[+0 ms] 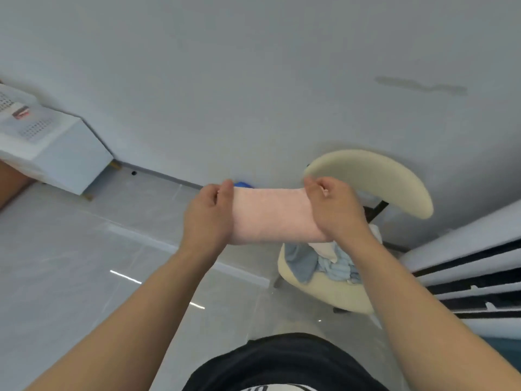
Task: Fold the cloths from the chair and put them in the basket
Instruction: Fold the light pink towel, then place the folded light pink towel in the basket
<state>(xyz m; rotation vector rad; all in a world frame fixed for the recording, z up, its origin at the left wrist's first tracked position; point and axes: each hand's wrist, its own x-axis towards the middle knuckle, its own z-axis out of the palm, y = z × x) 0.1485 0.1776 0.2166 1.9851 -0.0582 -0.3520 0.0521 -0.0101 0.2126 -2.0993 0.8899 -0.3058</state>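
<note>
A pink cloth [270, 214] hangs in the air at the middle of the view, pulled flat into a wide band between the two hands; it touches neither floor nor chair. The left hand [210, 218] sits at the cloth's 9 o'clock edge, fingers curled round it and the thumb pinching the upper corner; the right hand [335, 210] sits at the 3 o'clock edge, clamped on that end in the same way, thumb on top; both forearms reach up from 6 o'clock.

The cream chair [375, 176] stands at 4 o'clock from the cloth, its curved backrest just behind the right hand; on its seat lies a heap of cloths [329, 263], pale blue and white, crumpled and unfolded, directly below the right wrist. A small blue object [244, 184] peeks over the cloth's top edge at 11 o'clock, too hidden to tell what it is.

A white cabinet [70, 153] stands against the wall at 9 o'clock of the view; a white slatted panel [465, 263] runs along 3 to 4 o'clock; the pale tiled floor [84, 263] lies below.
</note>
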